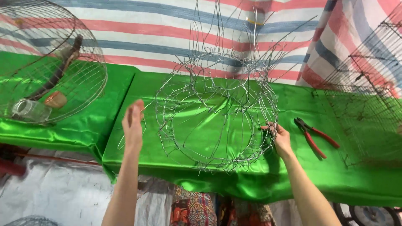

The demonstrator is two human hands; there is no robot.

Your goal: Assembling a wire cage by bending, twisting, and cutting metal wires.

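**Hands at a half-built wire frame on a green table**

Head view: no packages, labels or signs are showing. A striped cloth point(167, 29) in red, white and blue is hanging behind the table point(293, 175), which is lying under shiny green fabric.

The left hand point(132, 123) is hovering open, fingers straight and together, palm turned toward the wire frame point(215, 121), just beside its left edge and not touching it. The left forearm is rising from the bottom of the picture. The right hand point(279, 136) is closing its fingers on wires at the frame's right rim, gripping them, with the forearm reaching in from the lower right.

The wire frame is sitting on the green table between the two hands, near the front edge. It is one round basket shape of thin silvery hoops, with loose wire ends sticking up and outward.

One pair of red-handled pliers point(316, 136) is lying on the table just right of the right hand. One domed wire cage point(50, 62) is resting at the far left, holding a clear jar, a small orange cup and a dark perch. One boxy wire cage point(368, 104) is standing at the far right.
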